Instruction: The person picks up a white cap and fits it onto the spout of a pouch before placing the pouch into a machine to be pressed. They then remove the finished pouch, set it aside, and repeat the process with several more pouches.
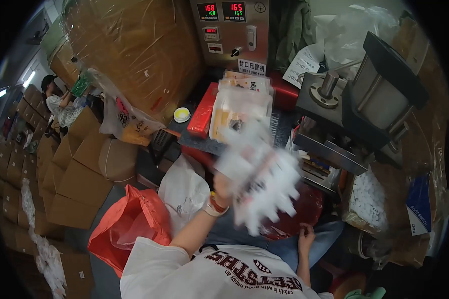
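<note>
My left hand (pixel 222 191), blurred by motion, grips a fanned bunch of white plastic pouches (pixel 267 184) in front of my lap. The pouches are smeared, and their print cannot be read. My right hand (pixel 307 236) rests low by my knee, beside a dark red plastic-covered surface (pixel 304 212). Its fingers are loosely bent and apart, with nothing visible in them. Beyond the moving bunch, a stack of printed pouches (pixel 242 107) lies on the dark worktop, beside a red wrapped block (pixel 203 110).
A metal press (pixel 334 104) stands at the right, below a control box (pixel 232 30) with lit displays. An orange-red bag (pixel 129 226) and a white bag (pixel 184 187) sit at my left. Cardboard boxes (pixel 80 174) fill the left side, where another person (pixel 60 102) works.
</note>
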Motion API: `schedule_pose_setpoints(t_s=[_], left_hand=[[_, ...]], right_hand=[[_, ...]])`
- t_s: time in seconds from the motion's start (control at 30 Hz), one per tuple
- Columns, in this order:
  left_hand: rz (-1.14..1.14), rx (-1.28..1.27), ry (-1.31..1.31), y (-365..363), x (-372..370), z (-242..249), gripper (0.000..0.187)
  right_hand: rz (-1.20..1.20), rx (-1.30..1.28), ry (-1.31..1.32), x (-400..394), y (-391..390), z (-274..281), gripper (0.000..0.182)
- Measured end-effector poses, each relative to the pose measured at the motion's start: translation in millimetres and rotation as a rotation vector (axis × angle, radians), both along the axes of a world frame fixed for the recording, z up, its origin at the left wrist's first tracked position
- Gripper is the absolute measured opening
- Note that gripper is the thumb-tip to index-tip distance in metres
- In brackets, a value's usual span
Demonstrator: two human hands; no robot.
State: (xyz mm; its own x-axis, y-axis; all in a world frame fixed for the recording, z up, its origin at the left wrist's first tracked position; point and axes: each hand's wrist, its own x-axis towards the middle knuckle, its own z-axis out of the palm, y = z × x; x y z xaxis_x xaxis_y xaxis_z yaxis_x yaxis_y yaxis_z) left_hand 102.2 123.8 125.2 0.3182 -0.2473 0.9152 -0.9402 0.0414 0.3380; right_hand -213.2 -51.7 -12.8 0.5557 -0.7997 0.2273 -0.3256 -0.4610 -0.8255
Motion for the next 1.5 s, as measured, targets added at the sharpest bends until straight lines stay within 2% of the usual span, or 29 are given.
schedule_pose_setpoints(t_s=[0.03,0.07,0.1,0.17,0.2,0.23,0.3,0.37,0.4,0.43,0.5,0.53,0.57,0.6,0.63,0.67,0.73,0.87,0.93,1.0,1.07,1.1,1.17,1.23,1.27,1.33,1.37,1.43,1.5], left_hand=[[-0.366,0.312,0.017,-3,-30,5,0.042],[-0.422,0.483,-0.061,-14,-52,-16,0.042],[-0.491,0.655,-0.14,-21,-72,-41,0.043],[-0.322,0.984,-0.141,-22,-97,-72,0.049],[-0.356,1.309,-0.178,-11,-98,-78,0.051],[-0.38,1.306,-0.192,-15,-92,-66,0.051],[-0.68,0.955,0.058,-36,-67,-31,0.049],[-0.371,0.664,0.042,-53,-30,34,0.042],[-0.174,0.454,0.047,-69,-10,53,0.038],[-0.023,0.382,0.06,-82,14,64,0.041],[0.242,0.424,0.007,-115,68,70,0.053],[0.228,0.429,0.008,-126,87,61,0.053],[0.374,0.606,-0.025,-136,104,43,0.059],[0.524,0.777,-0.059,-143,116,27,0.065],[0.505,0.777,-0.033,-143,119,15,0.067],[0.495,0.777,-0.038,-144,116,9,0.067],[0.382,0.648,0.056,-135,109,1,0.064],[0.288,0.625,0.13,-113,101,20,0.061],[0.515,0.641,0.0,-80,61,40,0.062],[0.47,1.008,-0.052,-51,33,31,0.065],[0.286,1.054,-0.058,-27,12,12,0.067],[0.25,1.008,-0.07,-20,6,16,0.058],[0.173,0.959,-0.002,-9,11,16,0.054],[0.1,0.813,0.039,-11,5,28,0.046],[0.1,0.827,0.055,-11,0,32,0.046],[-0.039,0.688,0.428,-13,-7,40,0.037],[-0.076,0.614,0.555,-19,-18,54,0.03],[-0.116,0.583,0.464,-28,-34,66,0.029],[-0.146,0.557,0.304,-35,-48,77,0.032]], right_hand=[[-0.009,0.075,-0.023,-1,4,0,0.017],[-0.03,0.148,-0.044,-3,6,1,0.017],[0.02,0.087,-0.012,-12,3,-3,0.016],[-0.021,0.21,0.02,-15,9,11,0.014],[-0.065,0.337,-0.009,-17,11,15,0.014],[-0.091,0.336,-0.009,-21,12,22,0.014],[-0.1,0.284,0.011,-29,13,45,0.015],[-0.072,0.119,-0.138,-27,3,97,0.016],[-0.117,0.015,-0.174,-28,-7,121,0.015],[-0.162,-0.089,-0.207,-28,-21,142,0.015],[-0.322,-0.255,-0.302,-21,-53,180,0.014],[-0.338,-0.3,-0.192,-12,-69,206,0.015],[-0.349,-0.345,-0.083,-3,-85,224,0.018],[-0.322,-0.453,0.086,1,-112,216,0.021],[-0.293,-0.557,0.256,2,-135,207,0.025],[-0.303,-0.555,0.257,9,-141,212,0.025],[-0.338,-0.502,0.53,24,-138,217,0.03],[-0.319,-0.441,0.541,30,-135,221,0.026],[-0.277,-0.516,0.494,19,-133,218,0.022],[-0.265,-0.523,0.495,16,-133,214,0.022],[-0.253,-0.521,0.499,13,-134,213,0.022],[-0.274,-0.425,0.472,12,-136,214,0.022],[-0.283,-0.321,0.462,11,-132,220,0.021],[-0.379,-0.404,0.141,18,-115,230,0.02],[-0.369,-0.394,0.157,22,-103,236,0.02],[-0.301,-0.312,-0.1,37,-72,244,0.018],[-0.181,-0.218,-0.293,46,-54,243,0.019],[0.15,-0.287,-0.317,61,-27,253,0.024],[0.264,-0.419,-0.318,79,-9,250,0.026]])
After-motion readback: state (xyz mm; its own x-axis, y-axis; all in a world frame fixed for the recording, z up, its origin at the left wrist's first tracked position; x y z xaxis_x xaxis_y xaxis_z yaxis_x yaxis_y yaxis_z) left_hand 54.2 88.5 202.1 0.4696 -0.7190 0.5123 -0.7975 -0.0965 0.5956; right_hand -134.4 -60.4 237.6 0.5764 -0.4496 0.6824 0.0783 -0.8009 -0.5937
